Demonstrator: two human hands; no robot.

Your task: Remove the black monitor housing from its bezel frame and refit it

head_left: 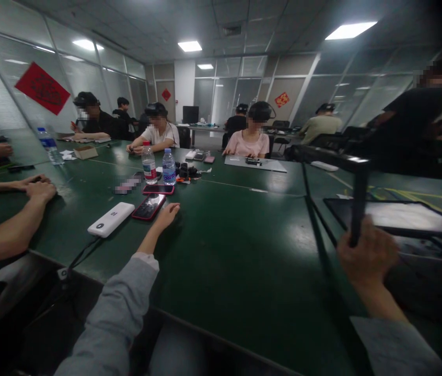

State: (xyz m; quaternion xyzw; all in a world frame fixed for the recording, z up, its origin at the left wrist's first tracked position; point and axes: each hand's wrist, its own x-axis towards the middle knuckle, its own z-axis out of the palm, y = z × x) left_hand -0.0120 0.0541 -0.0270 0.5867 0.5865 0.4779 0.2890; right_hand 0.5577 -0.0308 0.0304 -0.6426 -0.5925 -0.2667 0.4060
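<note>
My right hand (369, 256) is wrapped round the upright part of a black bar (359, 201), raised at the right above the table. The bar's top runs off to the left, and motion blur hides what kind of thing it is. My left hand (167, 215) lies on the green table (236, 250) with its fingers curled closed; their inside is hidden from me. Just beyond it is a phone with a red edge (149, 207), and behind that a second phone (158, 189). A white power bank (111, 219) with a black cable lies to the left.
Two bottles, one with a red cap (149, 164) and one with a lilac cap (169, 167), stand behind the phones beside dark small items (186, 171). At the right lies a black-edged panel (405, 215). A neighbour's hands (41, 189) rest at the left; several people sit opposite.
</note>
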